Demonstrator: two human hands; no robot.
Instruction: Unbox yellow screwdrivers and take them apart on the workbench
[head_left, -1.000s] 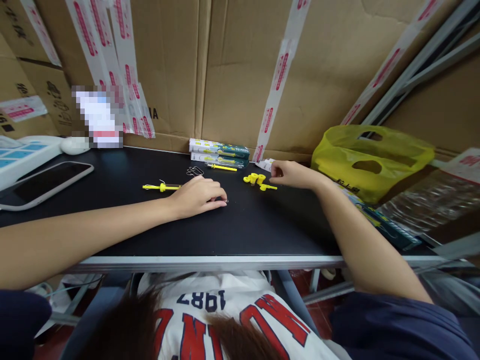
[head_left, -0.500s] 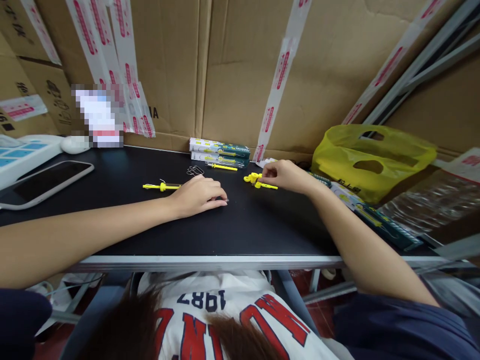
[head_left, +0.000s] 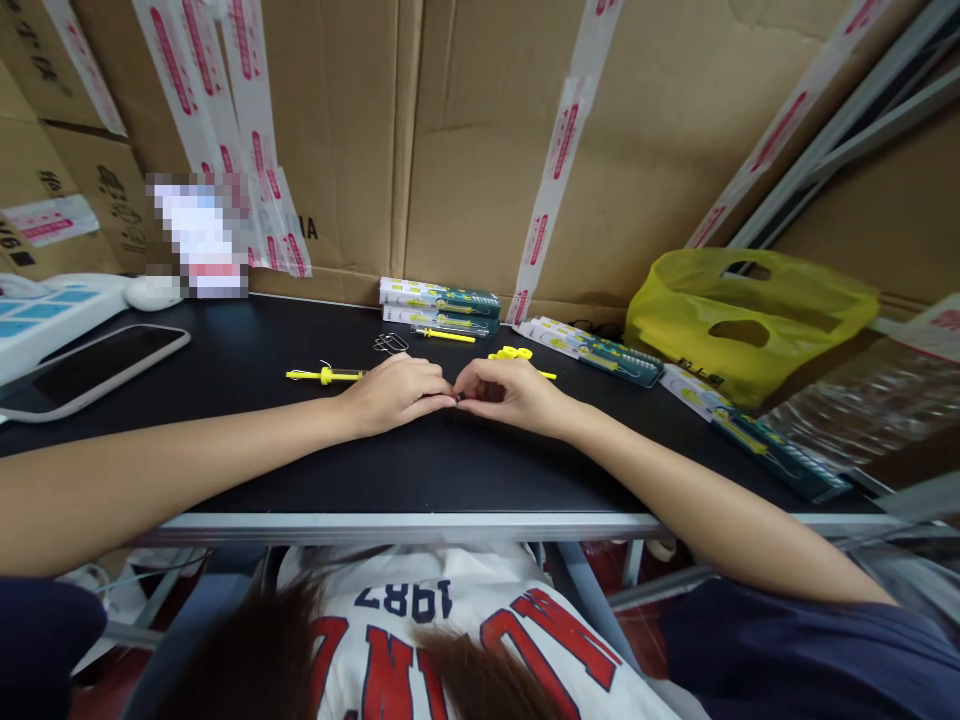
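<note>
Two pinches meet at one small dark piece (head_left: 459, 398) above a black desktop (head_left: 420, 475)

At the far left sits a white case with blue panels (head_left: 56, 305). Just in front of it lies a phone (head_left: 97, 368), dark screen up, and behind the phone is a rounded white object (head_left: 152, 292). A pixelated patch blurs whatever stands next to that.

Further along, a yellow tool with a clear barrel (head_left: 326, 375) lies crosswise, its right end running behind the left hand (head_left: 401, 390). That hand rests low, palm down, its thumb and forefinger pressed together at the small dark piece, the other fingers lying close side by side. Bent metal wires (head_left: 391, 343) lie behind it, near two stacked printed boxes (head_left: 439, 305) and a slim yellow rod (head_left: 446, 336).

The small dark piece (too tiny to make out in detail) sits where both sets of fingertips come together. From the right, the right hand (head_left: 514, 395) pinches it between thumb and forefinger, the two curved into a ring. Small yellow parts (head_left: 511, 353) show just behind.

Two more printed boxes slant away end to end, beside a yellow plastic bag (head_left: 750, 300) and a clear-wrapped package (head_left: 862, 400).
</note>
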